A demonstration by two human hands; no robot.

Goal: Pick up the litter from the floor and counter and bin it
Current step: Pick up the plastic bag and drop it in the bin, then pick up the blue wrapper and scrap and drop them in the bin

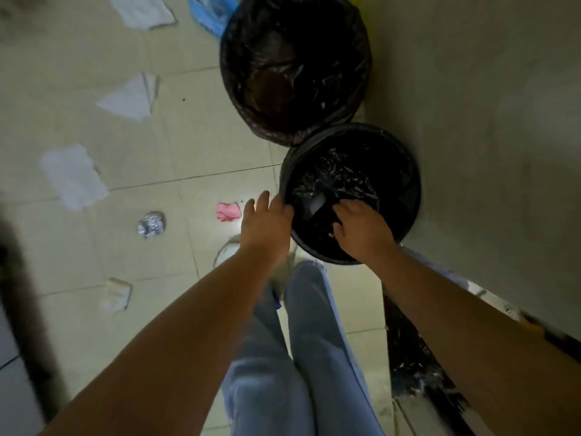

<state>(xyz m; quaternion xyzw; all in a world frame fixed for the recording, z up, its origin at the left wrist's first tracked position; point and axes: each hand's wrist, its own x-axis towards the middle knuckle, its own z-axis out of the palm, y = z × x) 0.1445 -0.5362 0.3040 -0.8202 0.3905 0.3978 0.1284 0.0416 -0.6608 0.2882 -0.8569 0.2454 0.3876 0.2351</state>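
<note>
Two round bins with black liners stand by the wall: a small near bin (pixel 408 196) and a larger far bin (pixel 239 99). My right hand (pixel 361 231) hangs palm down over the near bin's mouth, fingers bent into the liner, nothing visible in it. A pale scrap (pixel 317 204) lies inside just left of it. My left hand (pixel 267 221) has its fingers spread at that bin's left rim and is empty. On the floor lie a pink scrap (pixel 228 211), a foil ball (pixel 151 224), a crumpled tissue (pixel 115 294) and white papers (pixel 74 176) (pixel 129 99) (pixel 141 11).
A blue plastic item (pixel 210 14) lies beside the far bin. The wall (pixel 487 121) runs along the right, with a dark speckled skirting (pixel 408 357) at its foot. My legs in jeans (pixel 298 357) stand below the hands. Blurred dark furniture (pixel 25 294) borders the left.
</note>
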